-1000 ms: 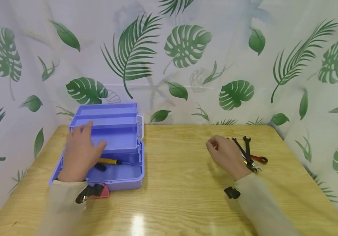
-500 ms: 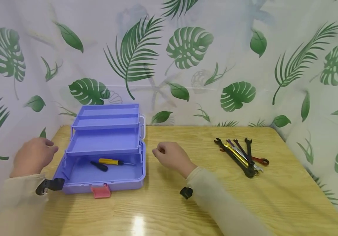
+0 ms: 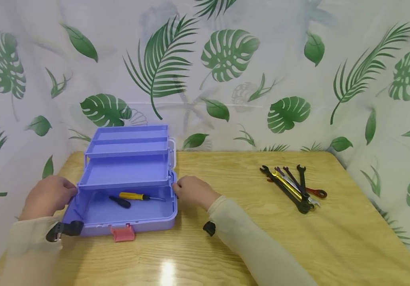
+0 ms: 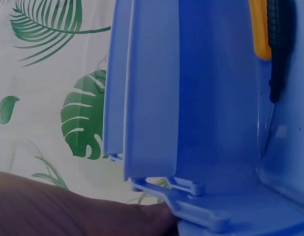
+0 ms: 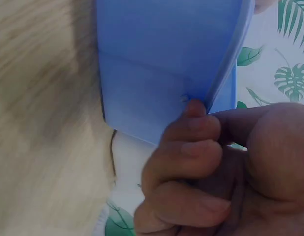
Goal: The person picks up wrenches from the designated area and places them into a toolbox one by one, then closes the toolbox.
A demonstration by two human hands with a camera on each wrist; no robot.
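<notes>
A purple-blue toolbox (image 3: 126, 225) stands open on the left of the table, its two stepped trays (image 3: 126, 171) raised at the back. My left hand (image 3: 47, 195) grips its left rim; in the left wrist view the thumb (image 4: 147, 219) lies beside a tray hinge arm (image 4: 181, 206), the other fingers hidden. On the right, my right hand (image 3: 195, 191) pinches the opposite rim, curled fingers (image 5: 184, 162) against the outer wall (image 5: 152, 69) in the right wrist view. A yellow-handled screwdriver (image 3: 133, 196) and a black-handled screwdriver (image 3: 120, 201) lie in the bottom compartment.
Several wrenches (image 3: 290, 186), black, gold, silver, purple and red, lie piled on the right of the wooden table (image 3: 226, 254). A red latch (image 3: 123, 233) hangs at the toolbox front. Behind the table is a leaf-patterned curtain (image 3: 240, 119).
My left hand has gone from above the toolbox to its left rim. My right hand has moved left from beside the wrenches to the right rim. The toolbox stays in place.
</notes>
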